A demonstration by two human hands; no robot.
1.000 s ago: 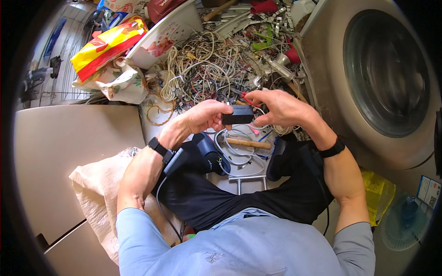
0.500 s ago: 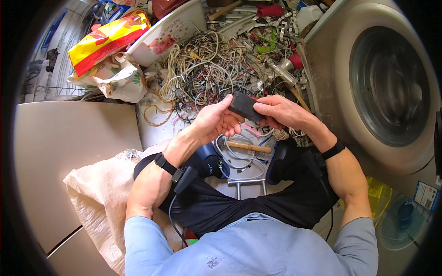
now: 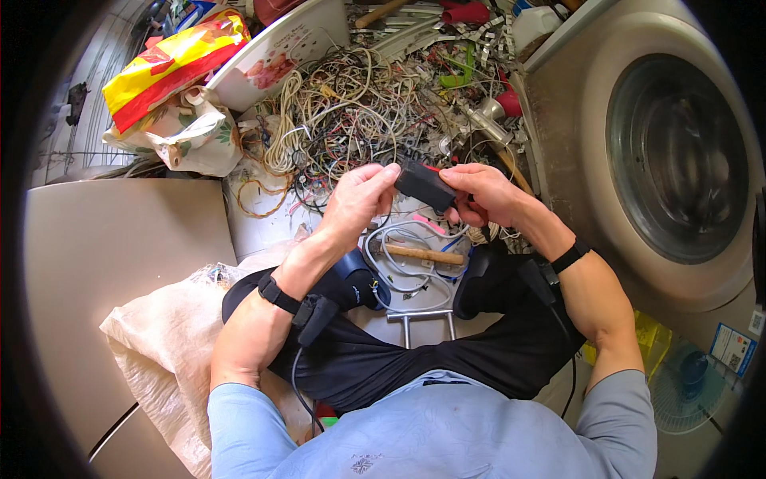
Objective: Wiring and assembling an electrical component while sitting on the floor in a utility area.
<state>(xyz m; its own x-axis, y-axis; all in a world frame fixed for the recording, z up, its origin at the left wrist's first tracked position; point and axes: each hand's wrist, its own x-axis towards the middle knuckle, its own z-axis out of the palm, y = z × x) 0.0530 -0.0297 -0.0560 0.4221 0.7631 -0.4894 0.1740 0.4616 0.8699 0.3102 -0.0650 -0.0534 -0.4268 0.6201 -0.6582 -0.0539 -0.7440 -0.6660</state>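
Note:
A black rectangular block point(image 3: 426, 185), shaped like a power adapter, is held up in front of me over the floor. My right hand point(image 3: 481, 194) grips its right end, thumb on top and fingers curled below. At the block's left end, my left hand point(image 3: 359, 198) is closed with thumb and fingers pinched together. Whatever lies in that pinch is hidden; a short dark line like a cord shows beneath it. Below the hands, a wooden-handled tool point(image 3: 423, 255) lies on the floor among loops of grey cable point(image 3: 388, 275).
A big heap of tangled wires point(image 3: 359, 120) and metal scraps spreads beyond my hands. The washing machine point(image 3: 586, 160) stands at right. At left are a beige panel point(image 3: 128, 239), a woven sack point(image 3: 159, 327), a white tub point(image 3: 267, 68) and a yellow-red bag point(image 3: 175, 64).
My left hand has turned and its fingers, spread beneath the block before, have curled into a pinch at its left end. The right hand keeps its grip. The view has shifted slightly.

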